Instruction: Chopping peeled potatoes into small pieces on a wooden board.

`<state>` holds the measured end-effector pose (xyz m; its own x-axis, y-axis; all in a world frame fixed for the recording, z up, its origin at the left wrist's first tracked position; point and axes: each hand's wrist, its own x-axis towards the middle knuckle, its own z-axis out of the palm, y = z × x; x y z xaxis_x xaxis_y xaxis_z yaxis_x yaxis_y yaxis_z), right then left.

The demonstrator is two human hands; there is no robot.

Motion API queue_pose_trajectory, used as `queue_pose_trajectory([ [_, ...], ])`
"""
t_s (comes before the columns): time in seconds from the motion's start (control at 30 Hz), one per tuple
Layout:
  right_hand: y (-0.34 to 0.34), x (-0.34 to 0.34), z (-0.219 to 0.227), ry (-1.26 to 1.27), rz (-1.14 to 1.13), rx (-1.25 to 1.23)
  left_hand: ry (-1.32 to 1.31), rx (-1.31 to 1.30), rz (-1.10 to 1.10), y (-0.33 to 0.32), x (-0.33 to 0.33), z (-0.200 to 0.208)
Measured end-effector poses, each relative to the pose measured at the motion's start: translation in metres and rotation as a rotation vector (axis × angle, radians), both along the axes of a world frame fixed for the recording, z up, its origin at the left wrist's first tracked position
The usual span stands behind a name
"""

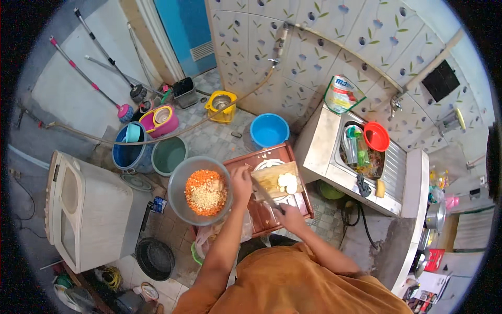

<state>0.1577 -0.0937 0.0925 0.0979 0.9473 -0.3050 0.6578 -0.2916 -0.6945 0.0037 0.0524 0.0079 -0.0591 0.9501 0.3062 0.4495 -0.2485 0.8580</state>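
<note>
My right hand point(290, 217) is closed round the handle of a knife point(265, 193), whose blade slants up and left across the wooden cutting board point(269, 180). At the board's left edge, close to the blade's tip, is my left hand point(240, 184). Its fingers are curled, and what they hold, if anything, is hidden. Smooth white pieces of food point(287, 183) lie at the right of the board, their kind unclear. Left of my left hand stands a large translucent bowl point(177, 196) with diced orange food point(201, 178), probably carrot, and pale chopped bits point(206, 196) on top.
The board rests over a white plate point(267, 163) on a low red-brown wooden table point(259, 222). A blue basin point(269, 131) stands beyond it. To the right is a sink point(384, 167) with a red bowl point(376, 136) and bottles; to the left are buckets point(170, 156) and a washing machine point(94, 209).
</note>
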Motion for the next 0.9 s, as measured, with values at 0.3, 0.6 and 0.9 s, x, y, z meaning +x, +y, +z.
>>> queue_pose_trajectory([
  [0.3,-0.060,0.080,0.033,0.098,-0.399,-0.084,0.589,-0.417,-0.259,0.051,0.078,-0.001],
  [0.6,-0.078,0.110,0.004,0.151,-0.378,-0.184,0.685,-0.507,-0.263,0.070,0.093,-0.014],
  [0.9,-0.078,0.119,-0.010,0.278,-0.340,-0.140,0.589,-0.419,-0.170,0.071,0.070,-0.039],
])
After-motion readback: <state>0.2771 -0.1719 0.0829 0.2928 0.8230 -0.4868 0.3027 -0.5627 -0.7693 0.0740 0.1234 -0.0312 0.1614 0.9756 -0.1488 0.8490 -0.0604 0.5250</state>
